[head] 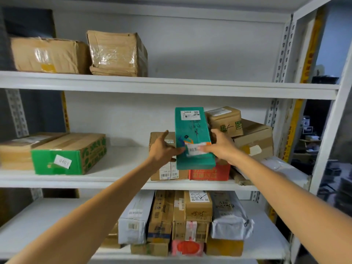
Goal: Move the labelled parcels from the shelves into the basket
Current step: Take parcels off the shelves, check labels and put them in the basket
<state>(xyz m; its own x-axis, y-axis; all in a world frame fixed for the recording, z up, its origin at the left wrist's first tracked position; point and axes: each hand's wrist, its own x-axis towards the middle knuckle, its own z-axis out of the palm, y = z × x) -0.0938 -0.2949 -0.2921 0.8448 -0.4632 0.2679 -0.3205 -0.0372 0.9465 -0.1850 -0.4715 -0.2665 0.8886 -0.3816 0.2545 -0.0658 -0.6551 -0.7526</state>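
Above the red cardboard box [209, 173], your left hand [163, 147] and right hand [222, 147] both clasp the long teal cardboard parcel [192, 128] at its lower end. Pull too fast and its top may drag down the small brown carton [224, 121] stacked up-right of the red box.

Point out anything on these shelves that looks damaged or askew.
The taped brown box on the top shelf is crushed and wrinkled. At the middle shelf's right end, a white bag sags over the edge. The teal parcel leans, held by the right hand.
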